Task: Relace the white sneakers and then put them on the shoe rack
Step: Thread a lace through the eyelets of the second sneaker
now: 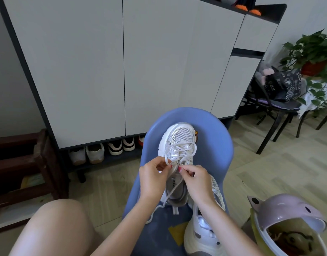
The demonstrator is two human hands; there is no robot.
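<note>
A white sneaker (179, 139) lies on a blue plastic chair (214, 150), toe pointing away from me. Its white lace (184, 147) is threaded loosely across the upper eyelets, and one end trails down over the seat edge. My left hand (153, 177) pinches a lace strand at the shoe's left side near the tongue. My right hand (196, 182) pinches another strand just to the right. The second white sneaker (203, 231) stands on the seat below my right forearm, partly hidden by it. The shoe rack (107, 157) is the open bottom shelf of the cabinet.
A tall grey cabinet (122, 61) stands behind the chair, with several shoes (103, 151) on its bottom shelf. A dark wooden bench (30, 163) is at left. A lilac-lidded bin (288, 226) sits at lower right. A black chair with bags (277, 93) and a plant (314, 52) are at right.
</note>
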